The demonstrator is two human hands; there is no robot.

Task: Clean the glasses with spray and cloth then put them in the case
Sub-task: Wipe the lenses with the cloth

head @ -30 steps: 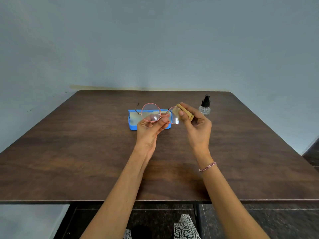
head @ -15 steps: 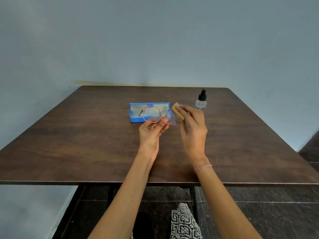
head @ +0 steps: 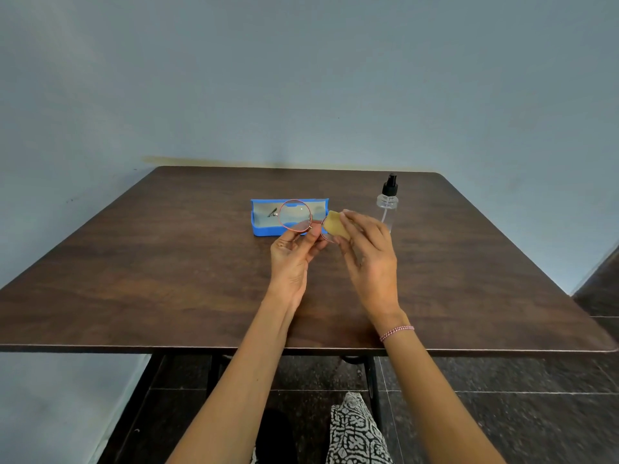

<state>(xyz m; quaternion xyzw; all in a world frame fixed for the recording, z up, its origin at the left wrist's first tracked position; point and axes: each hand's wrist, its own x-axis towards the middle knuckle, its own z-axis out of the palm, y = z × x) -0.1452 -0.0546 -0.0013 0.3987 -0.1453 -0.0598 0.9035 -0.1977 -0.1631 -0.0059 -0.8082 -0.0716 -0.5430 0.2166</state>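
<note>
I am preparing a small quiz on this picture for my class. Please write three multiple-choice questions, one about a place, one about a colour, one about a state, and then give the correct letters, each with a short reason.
1. Where does the spray bottle stand?
A. On the table, right of the case
B. Inside the case
C. In the left hand

2. What colour is the case?
A. Red
B. Blue
C. Black

3. What is the state of the case?
A. Shut
B. Open, without the glasses inside
C. Open, glasses lying inside

Answers:
1 A: it stands upright on the table.
2 B: its shell is blue.
3 B: the left hand holds the glasses up; the right hand presses the cloth on one lens.
</note>
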